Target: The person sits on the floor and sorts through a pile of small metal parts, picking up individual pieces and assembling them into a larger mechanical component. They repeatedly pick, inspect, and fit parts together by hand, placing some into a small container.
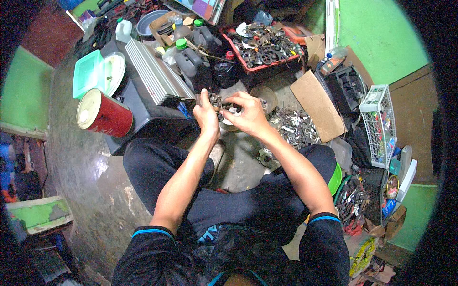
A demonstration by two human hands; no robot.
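Observation:
In the middle of the view, both hands meet over the floor in front of my crossed legs. My left hand (pixel 206 116) is closed around a small dark metal part (pixel 216 101), its thumb pointing away from me. From the other side, my right hand (pixel 248 113) touches the same part with bent fingers and thumb. The part's exact kind is too small to make out. Beyond my right hand stands a round tub (pixel 265 97). A heap of loose metal parts (pixel 293 125) lies on the floor to its right.
At the far side is a red crate (pixel 248 67) full of mixed parts. Dark jugs (pixel 193 66) with green caps stand left of it. A red can (pixel 112 116) and a dark box (pixel 143 114) are at left. Cardboard (pixel 317 106) and a white basket (pixel 378 125) stand at right.

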